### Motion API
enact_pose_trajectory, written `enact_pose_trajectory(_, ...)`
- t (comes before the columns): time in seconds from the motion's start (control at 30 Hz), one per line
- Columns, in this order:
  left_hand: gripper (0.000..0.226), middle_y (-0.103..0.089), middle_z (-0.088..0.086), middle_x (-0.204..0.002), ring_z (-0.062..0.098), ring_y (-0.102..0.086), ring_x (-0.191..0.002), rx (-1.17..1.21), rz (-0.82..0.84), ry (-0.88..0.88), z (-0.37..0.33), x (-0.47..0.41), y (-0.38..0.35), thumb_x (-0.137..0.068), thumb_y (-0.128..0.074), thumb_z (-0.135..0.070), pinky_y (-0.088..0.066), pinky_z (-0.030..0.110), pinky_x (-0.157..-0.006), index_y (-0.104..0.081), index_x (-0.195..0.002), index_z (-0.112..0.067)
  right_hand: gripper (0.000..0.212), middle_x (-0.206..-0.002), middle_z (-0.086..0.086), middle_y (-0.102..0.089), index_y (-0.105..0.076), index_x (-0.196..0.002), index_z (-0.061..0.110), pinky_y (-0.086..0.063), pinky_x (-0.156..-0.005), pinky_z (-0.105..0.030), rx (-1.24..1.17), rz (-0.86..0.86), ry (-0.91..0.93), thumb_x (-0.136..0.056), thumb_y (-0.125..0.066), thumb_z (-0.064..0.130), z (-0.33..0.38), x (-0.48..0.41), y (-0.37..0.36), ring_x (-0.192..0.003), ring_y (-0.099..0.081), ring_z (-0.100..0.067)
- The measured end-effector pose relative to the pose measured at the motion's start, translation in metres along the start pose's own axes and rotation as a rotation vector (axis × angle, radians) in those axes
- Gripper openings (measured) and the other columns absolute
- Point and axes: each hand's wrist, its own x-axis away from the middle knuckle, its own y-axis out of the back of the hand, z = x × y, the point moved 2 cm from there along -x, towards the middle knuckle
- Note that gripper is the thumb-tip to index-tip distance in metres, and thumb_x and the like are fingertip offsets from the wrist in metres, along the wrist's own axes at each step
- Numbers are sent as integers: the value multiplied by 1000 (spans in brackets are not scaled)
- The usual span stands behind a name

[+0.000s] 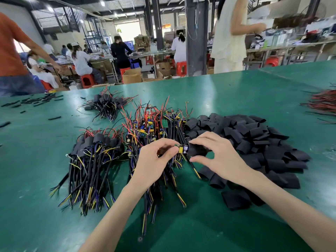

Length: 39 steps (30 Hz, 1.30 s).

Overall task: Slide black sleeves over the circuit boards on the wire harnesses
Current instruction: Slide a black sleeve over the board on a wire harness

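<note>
Ok, reference is the bare harness pile [151, 124] in the middle of the green table [218, 91]. Over its near edge, the left hand [156, 160] pinches a small circuit board [181, 148] between thumb and curled fingers, with the board's wires trailing down into the pile. Just right of that, the right hand [220, 157] clamps a black sleeve [195, 150] between thumb below and fingers on top. The sleeve mouth meets the board's right end; can't tell how far the board is in. Loose sleeve heap [254, 142] lies against the pile's right side and spreads toward the near right. Sleeved bundle [94, 148] sits just left of the pile, with a second, smaller sleeved bundle [107, 103] behind the pile to the left. Red-black wire bunch [323, 102] is well to the pile's right, at the frame edge. Short black pieces [36, 100] are scattered far left of it.
</note>
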Motion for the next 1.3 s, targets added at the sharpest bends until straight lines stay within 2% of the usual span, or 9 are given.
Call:
enact_pose_trajectory(0.2, 21, -70, -14, -80, 7, -63, -77, 14, 57, -6, 1, -1, 0, -86, -66, -7, -45, 12, -73, -71, -89, -27, 39, -97, 3, -62, -70, -102, 11, -43, -78, -16, -93, 70, -54, -67, -83, 20, -2, -2, 2, -86, -53, -5)
enact_pose_trajectory(0.3, 27, -71, -9, -80, 15, -64, -78, 25, 62, -12, 2, -1, 0, -85, -67, -6, -48, 23, -76, -70, -86, -33, 38, -94, 3, -62, -71, -101, 12, -44, -78, -21, -136, 86, -70, -66, -84, 18, -2, -2, 3, -83, -55, -6)
enact_pose_trajectory(0.37, 24, -71, -8, -81, 15, -65, -78, 27, 68, -13, 3, -1, -1, -85, -67, -7, -49, 26, -77, -70, -86, -31, 38, -95, 4, -62, -71, -101, 12, -43, -78, -20, -133, 79, -63, -65, -84, 17, -1, -2, 2, -85, -55, -7)
enact_pose_trajectory(0.5, 15, -71, -5, -81, 4, -62, -73, 42, 84, 0, 4, -1, -5, -85, -68, -10, -48, 18, -73, -70, -90, -23, 42, -99, 0, -61, -69, -103, 10, -41, -85, -22, -22, 28, 27, -65, -84, 18, 3, 1, -3, -94, -55, -15)
enact_pose_trajectory(0.6, 13, -68, -10, -72, 2, -55, -64, 67, 55, 20, 3, 0, -7, -83, -71, -12, -42, 11, -66, -66, -90, -22, 42, -100, -2, -61, -67, -105, 9, -38, -90, -23, 48, -14, 72, -67, -83, 20, 5, 3, -6, -96, -52, -15)
enact_pose_trajectory(0.77, 17, -61, -13, -66, 6, -50, -61, 87, 37, 15, 2, 1, -7, -80, -72, -10, -40, 15, -62, -60, -78, -21, 41, -100, 0, -59, -66, -105, 9, -37, -92, -23, 102, -35, 113, -70, -81, 21, 6, 5, -10, -97, -49, -13)
enact_pose_trajectory(1.0, 17, -64, -11, -68, 7, -55, -65, 121, 80, 15, 3, -2, -3, -85, -68, -8, -44, 17, -66, -65, -76, -22, 39, -99, 0, -59, -67, -105, 10, -42, -87, -30, 107, -52, 75, -70, -81, 21, 5, 4, -9, -95, -54, -21)
enact_pose_trajectory(1.2, 16, -65, -10, -70, 10, -57, -68, 144, 91, -10, 2, -1, -1, -85, -68, -4, -47, 21, -69, -67, -78, -19, 41, -101, 2, -61, -69, -109, 10, -41, -89, -24, -3, 0, 17, -71, -80, 22, 6, 4, -7, -95, -54, -13)
enact_pose_trajectory(1.3, 22, -64, -14, -70, 4, -56, -68, 88, 75, -58, 0, -1, -1, -84, -68, -2, -45, 16, -69, -67, -77, -22, 42, -99, 5, -61, -70, -109, 10, -42, -87, -22, -64, 21, -2, -70, -81, 23, 7, 2, -6, -91, -56, -10)
